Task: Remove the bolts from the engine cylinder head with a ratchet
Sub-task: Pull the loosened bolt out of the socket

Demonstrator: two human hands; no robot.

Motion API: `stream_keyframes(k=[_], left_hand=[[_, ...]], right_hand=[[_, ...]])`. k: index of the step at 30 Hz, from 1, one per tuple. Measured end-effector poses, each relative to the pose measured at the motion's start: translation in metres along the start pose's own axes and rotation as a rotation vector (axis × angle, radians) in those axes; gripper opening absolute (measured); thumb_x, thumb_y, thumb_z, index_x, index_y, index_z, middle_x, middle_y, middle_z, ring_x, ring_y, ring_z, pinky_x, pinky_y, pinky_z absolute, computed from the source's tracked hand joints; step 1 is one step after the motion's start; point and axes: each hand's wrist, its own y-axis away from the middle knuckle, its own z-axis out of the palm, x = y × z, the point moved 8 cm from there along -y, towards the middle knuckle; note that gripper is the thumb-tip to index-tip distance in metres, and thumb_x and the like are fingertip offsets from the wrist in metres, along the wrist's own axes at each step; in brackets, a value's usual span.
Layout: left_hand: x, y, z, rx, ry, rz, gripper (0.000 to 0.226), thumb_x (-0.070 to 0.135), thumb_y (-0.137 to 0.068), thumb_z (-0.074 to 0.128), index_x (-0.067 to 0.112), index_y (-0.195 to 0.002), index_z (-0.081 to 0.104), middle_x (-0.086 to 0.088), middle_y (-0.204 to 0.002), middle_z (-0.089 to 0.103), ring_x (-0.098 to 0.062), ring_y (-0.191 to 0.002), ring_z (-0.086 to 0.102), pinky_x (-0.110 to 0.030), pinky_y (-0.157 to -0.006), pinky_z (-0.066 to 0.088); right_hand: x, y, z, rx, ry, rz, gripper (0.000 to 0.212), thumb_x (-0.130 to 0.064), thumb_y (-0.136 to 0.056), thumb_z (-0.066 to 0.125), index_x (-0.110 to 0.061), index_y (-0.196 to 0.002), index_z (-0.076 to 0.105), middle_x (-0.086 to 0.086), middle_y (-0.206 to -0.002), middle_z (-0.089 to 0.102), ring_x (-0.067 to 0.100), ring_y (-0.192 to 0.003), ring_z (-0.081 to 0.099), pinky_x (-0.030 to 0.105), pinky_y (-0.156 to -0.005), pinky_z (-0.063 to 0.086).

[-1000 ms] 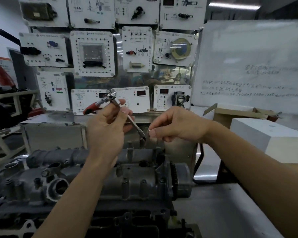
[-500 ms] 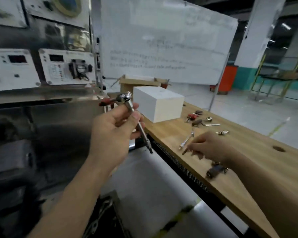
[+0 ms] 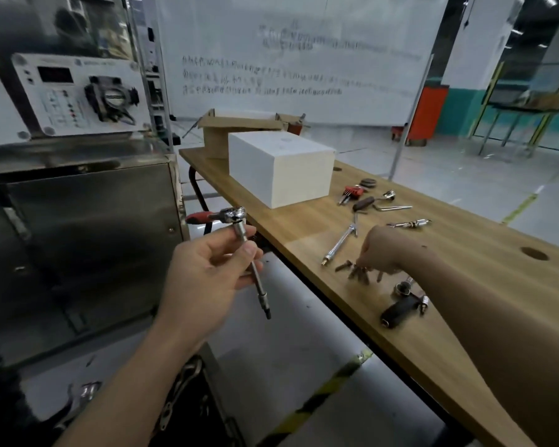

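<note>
My left hand (image 3: pixel 204 279) grips the ratchet (image 3: pixel 236 217) by its long extension bar (image 3: pixel 255 272), held in the air left of the wooden table (image 3: pixel 465 317). The red handle points left and the bar's tip points down. My right hand (image 3: pixel 388 250) is down on the table with its fingertips bunched at a small heap of dark bolts (image 3: pixel 359 274). One bolt (image 3: pixel 343 265) sticks out to the left from those fingertips. The engine cylinder head is out of view.
A white box (image 3: pixel 281 169) and an open cardboard box (image 3: pixel 239 127) stand at the table's far end. Loose tools lie near my right hand: a chrome extension (image 3: pixel 339 243), a black-handled tool (image 3: pixel 400 309), red hex keys (image 3: pixel 352 191). A steel cabinet (image 3: pixel 78 237) stands at left.
My view swung right from the cylinder head to the table. My right hand carried a bolt from the ratchet's tip down to the heap of bolts. My left hand kept hold of the ratchet.
</note>
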Motion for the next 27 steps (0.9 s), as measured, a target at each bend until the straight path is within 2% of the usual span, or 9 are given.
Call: stream_keyframes(k=[7,10,12,13,15,17,20,22,27], left_hand=[[0.000,0.003,-0.019,-0.056,-0.070,0.033,0.023,0.012,-0.094,0.064,0.030,-0.105,0.073,0.003,-0.090,0.077,-0.014,-0.088,0.075,-0.023,-0.071,0.061],[0.009,0.008,-0.023,-0.098,-0.099,0.054,0.024,0.011,-0.095,0.063,0.031,-0.104,0.071,0.005,-0.090,0.077,-0.013,-0.087,0.075,-0.018,-0.068,0.059],[0.020,0.011,-0.028,-0.121,-0.097,0.061,0.024,0.010,-0.095,0.063,0.031,-0.105,0.071,0.004,-0.090,0.077,-0.013,-0.087,0.075,-0.018,-0.069,0.058],[0.029,0.012,-0.032,-0.129,-0.099,0.070,0.024,0.010,-0.095,0.063,0.029,-0.107,0.072,0.003,-0.090,0.077,-0.014,-0.087,0.075,-0.019,-0.069,0.059],[0.051,0.016,-0.044,-0.141,-0.118,0.106,0.024,0.008,-0.095,0.062,0.024,-0.110,0.072,0.002,-0.090,0.076,-0.014,-0.085,0.075,-0.020,-0.070,0.058],[0.080,0.022,-0.061,-0.153,-0.151,0.158,0.023,0.008,-0.096,0.062,0.025,-0.108,0.072,0.000,-0.090,0.076,-0.015,-0.086,0.075,-0.020,-0.070,0.059],[0.129,0.036,-0.101,-0.141,-0.230,0.235,0.020,0.011,-0.096,0.061,0.025,-0.104,0.073,-0.001,-0.091,0.076,-0.016,-0.086,0.075,-0.022,-0.070,0.059],[0.164,0.048,-0.136,-0.100,-0.271,0.283,0.020,0.010,-0.097,0.061,0.026,-0.102,0.073,-0.001,-0.089,0.077,-0.016,-0.084,0.075,-0.023,-0.069,0.059],[0.236,0.089,-0.237,0.039,-0.358,0.355,0.020,0.008,-0.097,0.059,0.023,-0.100,0.073,-0.002,-0.083,0.076,-0.017,-0.081,0.075,-0.026,-0.069,0.059]], right_hand=[[0.009,-0.010,0.007,-0.004,0.066,0.050,0.025,-0.024,-0.091,0.068,-0.002,-0.103,0.067,0.012,-0.093,0.069,0.027,-0.088,0.068,0.037,-0.076,0.057],[0.003,-0.001,-0.003,0.053,0.061,0.051,0.025,-0.029,-0.091,0.068,-0.005,-0.083,0.065,0.008,-0.079,0.065,0.025,-0.077,0.065,0.031,-0.065,0.051],[-0.017,0.012,-0.018,0.126,0.031,-0.001,0.028,-0.029,-0.092,0.065,-0.007,-0.076,0.063,0.007,-0.074,0.063,0.027,-0.077,0.064,0.030,-0.065,0.050],[-0.033,0.020,-0.027,0.171,-0.003,-0.056,0.028,-0.030,-0.094,0.064,-0.008,-0.077,0.066,0.007,-0.075,0.064,0.026,-0.078,0.065,0.032,-0.067,0.053],[-0.079,0.047,-0.050,0.297,-0.133,-0.195,0.024,-0.035,-0.095,0.064,-0.013,-0.093,0.073,0.003,-0.086,0.070,0.017,-0.078,0.066,0.034,-0.069,0.057],[-0.136,0.087,-0.079,0.463,-0.292,-0.379,0.028,-0.040,-0.094,0.064,-0.020,-0.111,0.073,-0.007,-0.094,0.070,0.004,-0.079,0.061,0.025,-0.066,0.050],[-0.224,0.158,-0.120,0.618,-0.552,-0.687,0.042,-0.044,-0.093,0.064,-0.026,-0.132,0.061,-0.017,-0.104,0.063,0.000,-0.082,0.060,0.015,-0.067,0.040],[-0.278,0.200,-0.139,0.658,-0.654,-0.850,0.053,-0.039,-0.091,0.068,-0.027,-0.140,0.053,-0.016,-0.116,0.059,0.003,-0.092,0.058,0.013,-0.074,0.041],[-0.408,0.281,-0.154,0.647,-0.633,-1.139,0.072,-0.029,-0.087,0.074,-0.023,-0.150,0.040,-0.004,-0.139,0.052,0.005,-0.107,0.049,0.023,-0.090,0.040]])
